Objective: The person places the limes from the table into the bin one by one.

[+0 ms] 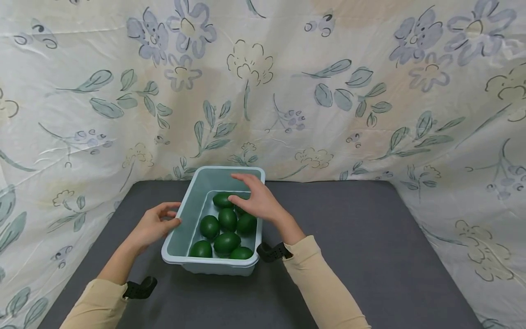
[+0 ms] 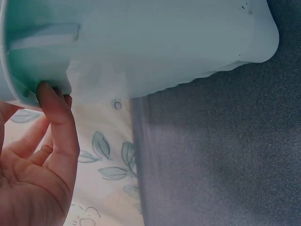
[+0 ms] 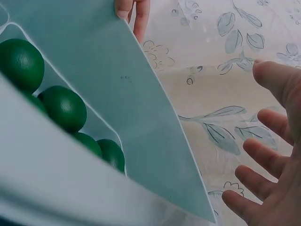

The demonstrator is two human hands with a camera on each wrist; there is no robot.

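A pale blue-green plastic bin [image 1: 186, 233] stands on the grey table with several smooth, dark green, egg-shaped fruits [image 1: 227, 242] lying in it. My left hand [image 1: 154, 225] grips the bin's left rim, with curled fingers tucked under the lip [image 2: 21, 94] in the left wrist view. Over the far right part of the bin hovers my right hand [image 1: 258, 199], its fingers spread and thumb apart, holding nothing. In the head view it partly covers the fruits at the back. The right wrist view shows this hand [image 3: 273, 160] beyond the bin wall [image 3: 127, 89], with fruits [image 3: 63, 108] inside.
The dark grey tabletop [image 1: 349, 246] extends to both sides of the bin. A floral cloth [image 1: 279, 91] hangs behind the table and along its sides. Black bands [image 1: 273, 251] sit at both wrists, by the beige sleeves.
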